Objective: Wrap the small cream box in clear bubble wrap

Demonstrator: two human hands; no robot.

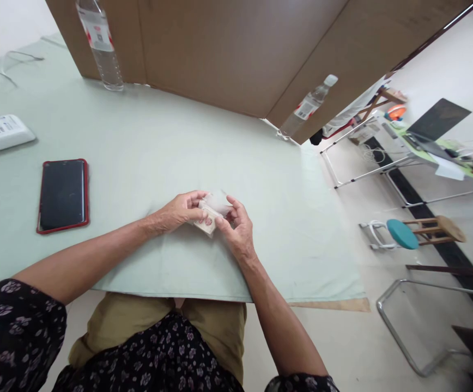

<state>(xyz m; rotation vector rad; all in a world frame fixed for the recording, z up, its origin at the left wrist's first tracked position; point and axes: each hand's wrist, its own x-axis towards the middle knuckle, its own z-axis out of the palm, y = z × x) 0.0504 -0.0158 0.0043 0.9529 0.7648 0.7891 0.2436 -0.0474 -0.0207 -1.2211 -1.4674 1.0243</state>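
Both of my hands meet over the pale green tablecloth, close to the table's near edge. Between them is a small cream packet point(208, 224) with a reddish round mark on its face. A thin whitish, see-through piece point(217, 201) sticks up from its far side; whether it is film or a flap I cannot tell. My left hand point(185, 211) is closed on the packet's left side, thumb across the face. From the right, my right hand point(238, 226) pinches the packet and the see-through piece between thumb and fingers. Blur hides the packet's finer print.
A phone in a red case point(63, 196) and a white package point(1, 135) lie to the left. Water bottles, one at the left point(101, 46) and one at the right point(309, 108), stand against a cardboard screen point(220, 49). Stools point(402, 234) and a laptop table point(428, 142) are off right.
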